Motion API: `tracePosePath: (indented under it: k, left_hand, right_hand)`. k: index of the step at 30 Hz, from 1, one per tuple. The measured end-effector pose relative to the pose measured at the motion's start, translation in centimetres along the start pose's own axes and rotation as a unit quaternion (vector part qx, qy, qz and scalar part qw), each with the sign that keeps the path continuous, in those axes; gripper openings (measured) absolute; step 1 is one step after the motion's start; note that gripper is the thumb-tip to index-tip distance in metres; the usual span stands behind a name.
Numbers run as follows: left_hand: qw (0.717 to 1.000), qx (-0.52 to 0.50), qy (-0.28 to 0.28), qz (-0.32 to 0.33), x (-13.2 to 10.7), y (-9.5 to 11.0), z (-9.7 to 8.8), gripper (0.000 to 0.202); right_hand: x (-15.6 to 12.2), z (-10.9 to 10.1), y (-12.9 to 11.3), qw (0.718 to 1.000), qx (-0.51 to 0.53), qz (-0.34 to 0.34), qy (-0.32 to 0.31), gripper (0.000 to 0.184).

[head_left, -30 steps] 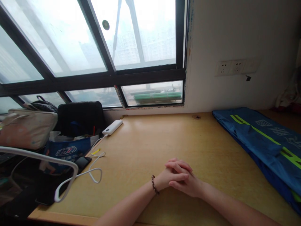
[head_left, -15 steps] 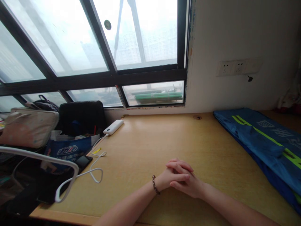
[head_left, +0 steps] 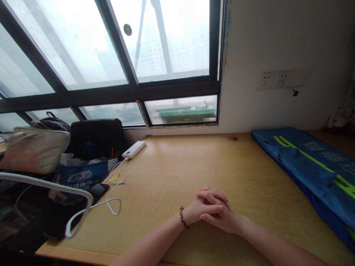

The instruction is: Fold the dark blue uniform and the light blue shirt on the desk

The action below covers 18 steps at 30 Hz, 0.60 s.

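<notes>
My left hand (head_left: pixel 196 210) and my right hand (head_left: pixel 227 218) are clasped together above the lower middle of the wooden desk (head_left: pixel 177 166). Their fingers are interlaced and closed over each other, and no object shows between them. Part of the fingers and both palms are hidden by the clasp. Around my left wrist is a dark braided bracelet (head_left: pixel 183 218). Both forearms reach in from the bottom edge and appear to rest on the desktop.
A white power bank (head_left: pixel 134 149) lies at the desk's left edge, its white cable (head_left: pixel 113 199) looping toward me. Beside it are a dark phone (head_left: pixel 100 192) and a blue bag (head_left: pixel 80 181). Folded blue fabric (head_left: pixel 302 159) with yellow-green stripes covers the right side. Wall sockets (head_left: pixel 274 80) sit above.
</notes>
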<state>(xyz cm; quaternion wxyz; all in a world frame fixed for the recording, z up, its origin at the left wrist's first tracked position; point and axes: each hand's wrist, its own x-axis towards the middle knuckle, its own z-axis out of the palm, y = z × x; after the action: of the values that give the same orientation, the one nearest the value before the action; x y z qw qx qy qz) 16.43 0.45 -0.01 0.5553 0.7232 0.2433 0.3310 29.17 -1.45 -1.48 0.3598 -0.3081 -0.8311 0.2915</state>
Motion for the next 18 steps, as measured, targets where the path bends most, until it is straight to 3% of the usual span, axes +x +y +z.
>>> tracePosePath:
  k: [18]
  left_hand:
    - [1.0, 0.01, -0.011, -0.002, 0.06, -0.01, -0.05, 0.022]
  right_hand:
    - [0.08, -0.03, 0.0, 1.0, 0.004, -0.009, 0.005, 0.051]
